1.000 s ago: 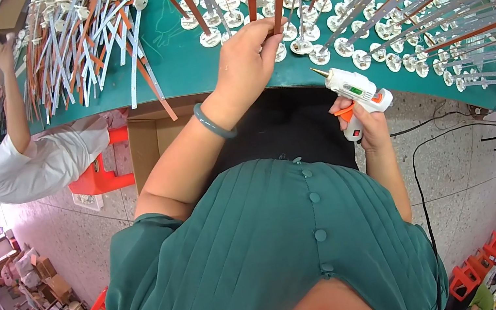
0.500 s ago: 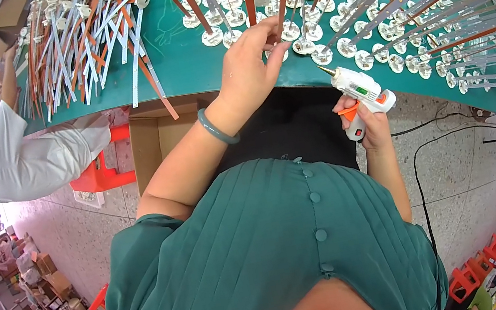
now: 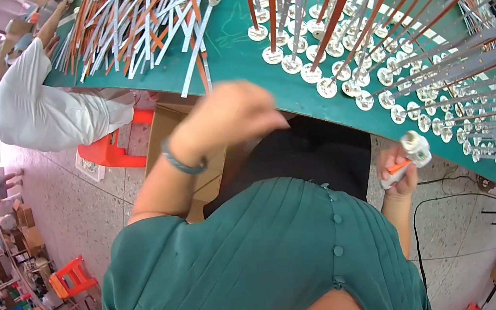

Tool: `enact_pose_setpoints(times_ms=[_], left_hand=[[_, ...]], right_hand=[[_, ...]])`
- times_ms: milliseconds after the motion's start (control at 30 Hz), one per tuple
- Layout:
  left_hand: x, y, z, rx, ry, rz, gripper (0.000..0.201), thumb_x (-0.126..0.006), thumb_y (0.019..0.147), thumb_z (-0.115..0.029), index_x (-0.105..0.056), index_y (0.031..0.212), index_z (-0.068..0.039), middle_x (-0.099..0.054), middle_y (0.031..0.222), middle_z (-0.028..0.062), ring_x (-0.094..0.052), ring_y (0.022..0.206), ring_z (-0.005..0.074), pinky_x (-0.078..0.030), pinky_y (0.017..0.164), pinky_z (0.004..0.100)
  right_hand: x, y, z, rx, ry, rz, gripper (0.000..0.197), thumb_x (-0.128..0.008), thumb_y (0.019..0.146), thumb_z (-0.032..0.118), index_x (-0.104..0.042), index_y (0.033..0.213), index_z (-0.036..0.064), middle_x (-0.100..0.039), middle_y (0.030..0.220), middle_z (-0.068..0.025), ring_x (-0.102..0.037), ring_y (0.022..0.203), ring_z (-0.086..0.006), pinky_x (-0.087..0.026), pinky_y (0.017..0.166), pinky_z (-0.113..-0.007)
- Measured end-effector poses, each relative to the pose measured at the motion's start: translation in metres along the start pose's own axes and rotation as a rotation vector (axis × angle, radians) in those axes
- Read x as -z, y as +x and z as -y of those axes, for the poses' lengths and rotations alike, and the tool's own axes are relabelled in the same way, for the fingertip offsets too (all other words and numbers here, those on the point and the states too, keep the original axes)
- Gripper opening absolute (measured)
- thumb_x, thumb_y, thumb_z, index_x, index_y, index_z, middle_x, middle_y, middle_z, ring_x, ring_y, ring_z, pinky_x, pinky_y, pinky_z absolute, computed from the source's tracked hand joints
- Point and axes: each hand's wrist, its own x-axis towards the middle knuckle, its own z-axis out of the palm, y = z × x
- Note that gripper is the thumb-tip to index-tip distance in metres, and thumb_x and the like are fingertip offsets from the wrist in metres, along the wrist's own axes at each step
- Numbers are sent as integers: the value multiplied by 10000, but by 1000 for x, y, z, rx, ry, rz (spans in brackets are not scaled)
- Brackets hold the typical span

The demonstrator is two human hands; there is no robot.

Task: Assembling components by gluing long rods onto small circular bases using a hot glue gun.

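Note:
My right hand (image 3: 404, 182) is wrapped round the handle of a white hot glue gun (image 3: 418, 150) with an orange trigger, out past the table's front edge. My left hand (image 3: 229, 113), with a bracelet (image 3: 181, 160) at the wrist, is over the table's near edge; motion blurs its curled fingers, and nothing shows in them. Beyond it, several round white bases (image 3: 310, 73) stand in rows, with upright brown and grey strips (image 3: 340, 2) rising from them. The nearest loose strips (image 3: 191, 65) lie past my left hand.
A heap of strips with white bases (image 3: 124, 17) covers the far left of the green table (image 3: 238, 63). An open cardboard box (image 3: 200, 186) is below its edge. Another person in white (image 3: 30, 104) sits at left on a red stool (image 3: 112, 154). A black cable (image 3: 415, 218) hangs at right.
My left hand has come back from the upright strips toward the table's edge. The glue gun has swung right and lower in my right hand. The whole view has turned and shifted.

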Motion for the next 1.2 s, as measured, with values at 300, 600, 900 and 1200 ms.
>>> enact_pose_setpoints(times_ms=[300,600,900,1200], left_hand=[[112,3,197,322,475,-656,197,-671,811,-81,-672,1007,-62,-680,922,118,-662,854,214,-515,776,321],[90,34,235,401,842,-430,110,-622,757,-75,-674,849,-104,-652,936,103,-599,945,306,-478,803,422],[143,15,172,172,188,-1140,264,-657,811,-83,-577,1059,-39,-640,808,68,-615,732,171,-499,701,314],[185,-26,80,9,-123,-1160,115,-554,874,-12,-622,965,-5,-599,752,19,-575,650,80,-472,587,234]], right_hand=[[9,6,7,132,21,-31,346,-600,916,439,-484,910,113,-530,814,-49,-462,562,-129,-395,487,-265],[7,-6,4,115,-96,-103,355,-633,885,419,-502,898,89,-559,813,-79,-494,559,-156,-410,499,-285],[36,-7,-1,-16,3,9,278,-584,924,334,-506,972,72,-531,880,-97,-507,652,-160,-440,574,-275],[20,4,0,69,-212,64,290,-501,976,376,-448,952,93,-492,845,-40,-432,569,-121,-360,479,-252]])
